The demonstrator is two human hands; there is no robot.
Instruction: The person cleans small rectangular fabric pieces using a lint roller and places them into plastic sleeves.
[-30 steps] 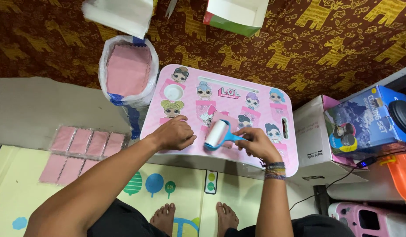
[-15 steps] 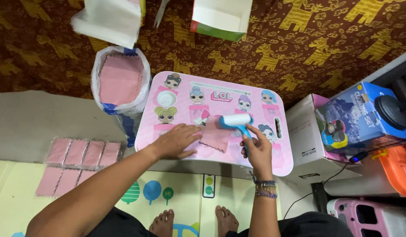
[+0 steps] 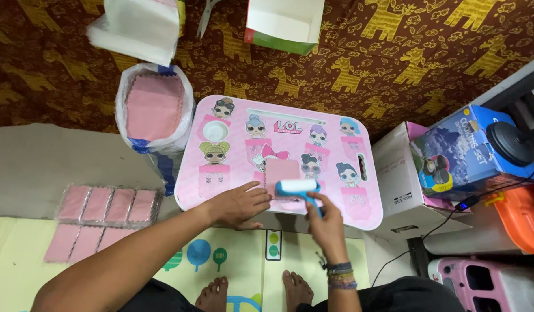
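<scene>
Rolling the pink cloth at the near edge of my little table.

My left hand (image 3: pixel 238 205) presses flat on the pink table (image 3: pixel 232 167) beside the pink cloth (image 3: pixel 281 172), fingertips at its edge. My right hand (image 3: pixel 326 222) grips the handle of the blue lint roller (image 3: pixel 297 187), its drum lying across the cloth's near edge. A bag of pink cloths (image 3: pixel 154 107) stands off the table's left corner.

Lighting: bright, even, from overhead as I look down; soft shadows only. Mild sheen on my pink table (image 3: pixel 238 190). Focus: sharp centrally, slight softness and wide-angle bending at frame edges. No motion blur.
</scene>
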